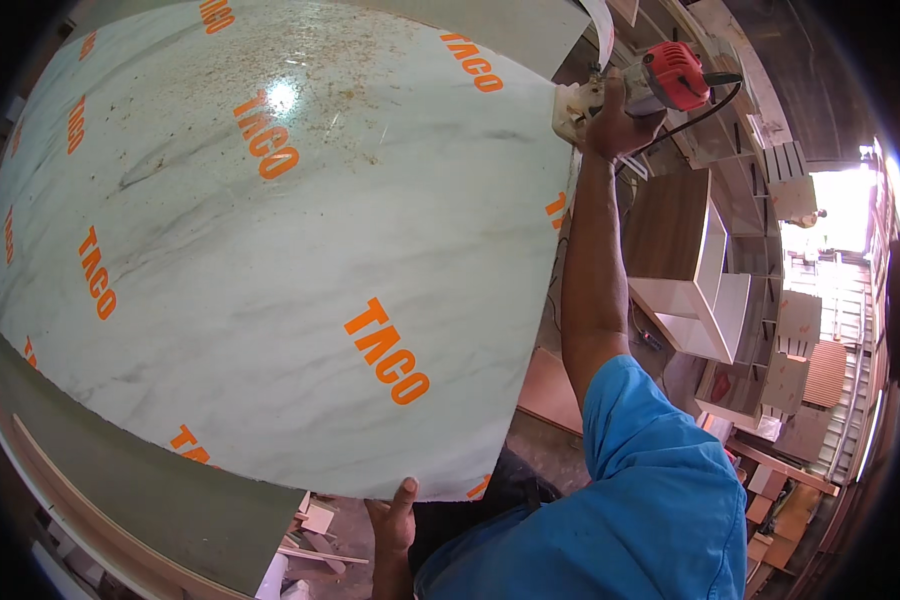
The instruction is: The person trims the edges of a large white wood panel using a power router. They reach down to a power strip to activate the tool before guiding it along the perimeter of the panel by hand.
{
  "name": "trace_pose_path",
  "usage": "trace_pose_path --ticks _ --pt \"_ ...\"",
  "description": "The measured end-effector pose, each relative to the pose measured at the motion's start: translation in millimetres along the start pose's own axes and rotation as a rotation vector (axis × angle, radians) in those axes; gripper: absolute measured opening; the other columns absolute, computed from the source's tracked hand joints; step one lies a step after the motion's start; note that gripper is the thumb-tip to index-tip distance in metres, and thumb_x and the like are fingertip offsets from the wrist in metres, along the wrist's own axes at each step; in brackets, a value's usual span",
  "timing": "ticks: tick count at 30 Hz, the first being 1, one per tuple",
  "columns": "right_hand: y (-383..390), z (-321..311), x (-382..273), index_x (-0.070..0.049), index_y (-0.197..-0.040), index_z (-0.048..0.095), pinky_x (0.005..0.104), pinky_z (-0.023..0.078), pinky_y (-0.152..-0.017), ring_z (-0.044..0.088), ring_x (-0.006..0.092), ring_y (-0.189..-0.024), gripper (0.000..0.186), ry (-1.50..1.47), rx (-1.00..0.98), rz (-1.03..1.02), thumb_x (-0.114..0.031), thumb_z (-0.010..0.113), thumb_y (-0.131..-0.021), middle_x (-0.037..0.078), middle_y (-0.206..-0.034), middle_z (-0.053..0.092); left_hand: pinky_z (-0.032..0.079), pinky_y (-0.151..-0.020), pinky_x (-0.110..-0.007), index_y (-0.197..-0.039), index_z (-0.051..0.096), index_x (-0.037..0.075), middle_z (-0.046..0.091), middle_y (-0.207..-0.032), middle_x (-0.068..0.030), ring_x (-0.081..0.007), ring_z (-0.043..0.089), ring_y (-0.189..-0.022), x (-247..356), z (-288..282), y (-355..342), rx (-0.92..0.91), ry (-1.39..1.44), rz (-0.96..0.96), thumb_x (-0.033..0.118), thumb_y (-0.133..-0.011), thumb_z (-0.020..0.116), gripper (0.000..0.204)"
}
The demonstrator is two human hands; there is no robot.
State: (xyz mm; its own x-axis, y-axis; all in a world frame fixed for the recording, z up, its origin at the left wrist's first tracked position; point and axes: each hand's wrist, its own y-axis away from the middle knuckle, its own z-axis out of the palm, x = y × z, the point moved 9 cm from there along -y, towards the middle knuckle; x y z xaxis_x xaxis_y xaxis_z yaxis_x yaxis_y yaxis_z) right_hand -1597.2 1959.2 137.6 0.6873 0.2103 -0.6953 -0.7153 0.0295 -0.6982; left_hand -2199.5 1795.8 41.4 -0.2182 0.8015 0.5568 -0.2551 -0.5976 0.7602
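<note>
A large white marble-patterned sheet (300, 260) with orange lettering lies flat across most of the view. Brown dust and chips are scattered over its far part. At its far right edge my right hand (618, 128) is closed around a trim router (676, 78) with a red motor cap and a pale base. The base sits at the sheet's edge; its bit is hidden. Near the closest corner, my left hand (395, 522) grips the front edge, thumb on top, and its other fingers are mostly hidden below.
A grey-green board (170, 500) extends under the sheet at the front left. Right of my arm, a wood-and-white cabinet (670, 225) stands on the floor. The router's black cord (705, 125) loops beside it. Wood offcuts (320, 520) lie below the front edge, and more panels are stacked far right.
</note>
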Motion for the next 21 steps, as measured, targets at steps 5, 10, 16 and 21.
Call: trace_pose_path --ticks 5,10,16,21 --pt "-5 4 8 0.005 -0.123 0.052 0.0347 0.054 -0.087 0.064 0.0204 -0.096 0.063 0.036 -0.011 0.003 -0.013 0.086 -0.072 0.012 -0.110 0.064 0.039 -0.104 -0.035 -0.149 0.031 0.010 0.050 -0.127 -0.0026 -0.0165 0.050 -0.116 0 0 0 0.009 0.012 -0.003 0.017 -0.086 0.078 0.080" --pt "-10 6 9 0.006 -0.120 0.054 0.0344 0.054 -0.085 0.065 0.0209 -0.094 0.062 0.088 0.012 -0.044 -0.014 0.086 -0.071 0.012 -0.107 0.065 0.044 -0.093 -0.029 -0.146 0.037 0.009 0.052 -0.120 -0.0005 -0.0124 0.052 -0.104 -7 -9 3 0.076 0.017 -0.026 0.012 -0.084 0.079 0.075" --pt "-13 8 20 0.006 -0.119 0.054 0.0348 0.054 -0.085 0.065 0.0215 -0.094 0.064 0.138 -0.002 -0.048 -0.016 0.088 -0.070 0.013 -0.109 0.065 0.046 -0.082 -0.026 -0.141 0.041 0.011 0.054 -0.110 0.0012 -0.0100 0.054 -0.091 -11 -17 5 0.124 0.029 -0.013 0.007 -0.084 0.078 0.068" --pt "-20 9 26 0.006 -0.120 0.054 0.0354 0.054 -0.086 0.065 0.0217 -0.094 0.064 0.061 0.015 -0.057 -0.018 0.089 -0.070 0.013 -0.108 0.066 0.046 -0.079 -0.025 -0.140 0.042 0.010 0.054 -0.106 0.0016 -0.0092 0.053 -0.087 -14 -21 3 0.114 0.028 -0.012 0.006 -0.084 0.078 0.067"
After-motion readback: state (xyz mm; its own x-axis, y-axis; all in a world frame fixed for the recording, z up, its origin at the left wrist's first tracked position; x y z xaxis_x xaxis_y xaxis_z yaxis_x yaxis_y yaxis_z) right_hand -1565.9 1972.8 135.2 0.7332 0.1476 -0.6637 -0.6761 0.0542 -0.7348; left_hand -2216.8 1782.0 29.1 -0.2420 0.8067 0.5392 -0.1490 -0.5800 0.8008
